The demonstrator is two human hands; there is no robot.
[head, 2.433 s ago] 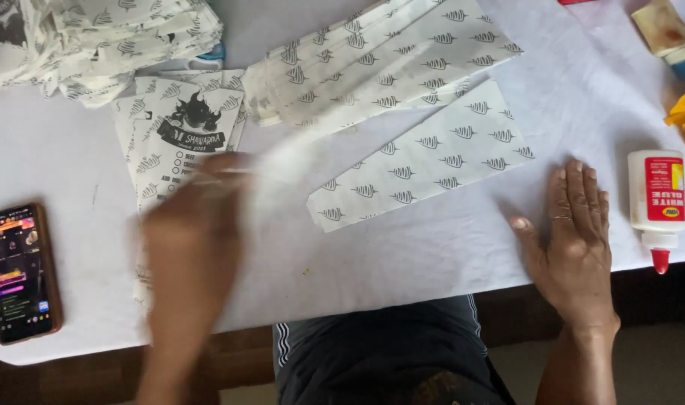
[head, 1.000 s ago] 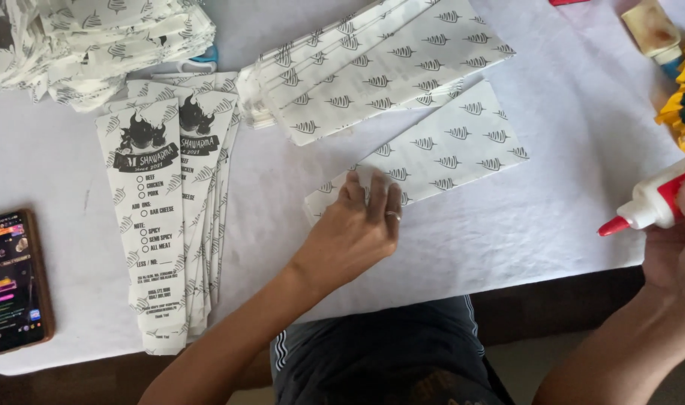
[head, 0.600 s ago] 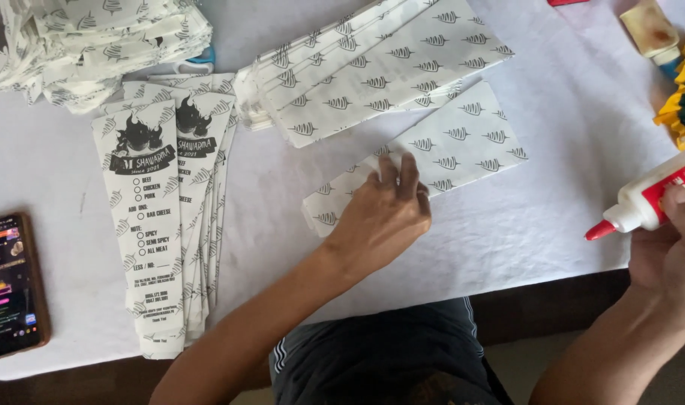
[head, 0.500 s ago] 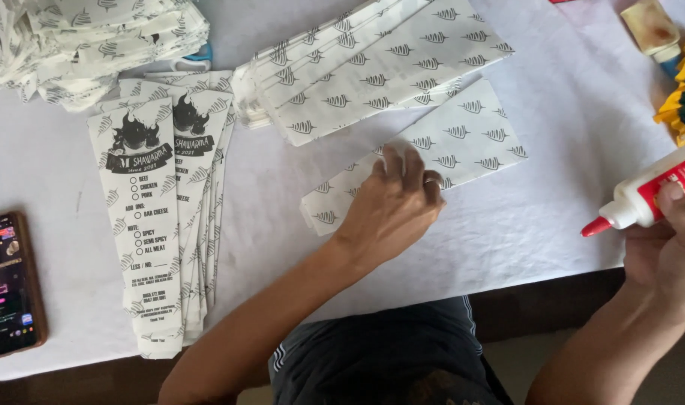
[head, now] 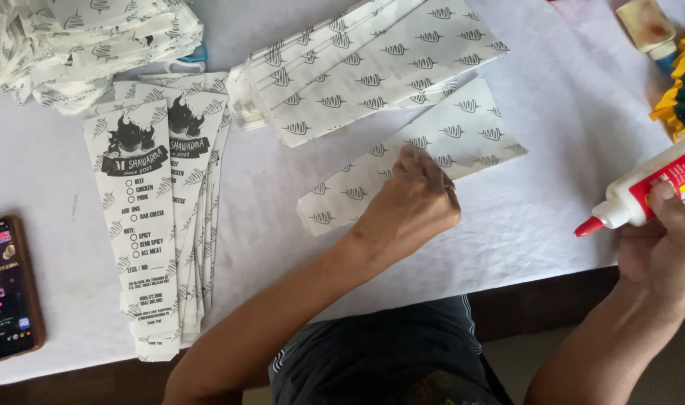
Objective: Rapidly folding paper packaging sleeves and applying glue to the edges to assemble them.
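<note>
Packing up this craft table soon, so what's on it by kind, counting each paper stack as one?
Printed paper stacks or sheets: 4 (crumpled pile, long printed stack, patterned stack, single sheet under the left hand)
Glue bottles: 1 (glue bottle in the right hand)
Phones: 1 (phone)
Total: 6

**A small hand-packaging workplace**

The place looks like a makeshift wrapper-making station, perhaps in a home or a small food shop. A bench (head: 567,225) covered in white cloth carries stacks of printed paper sleeves (head: 155,225), a pile of patterned paper sheets (head: 372,67) and a heap of finished wrappers (head: 87,45). A glue bottle (head: 650,191) and a phone (head: 8,289) sit among them.
</note>
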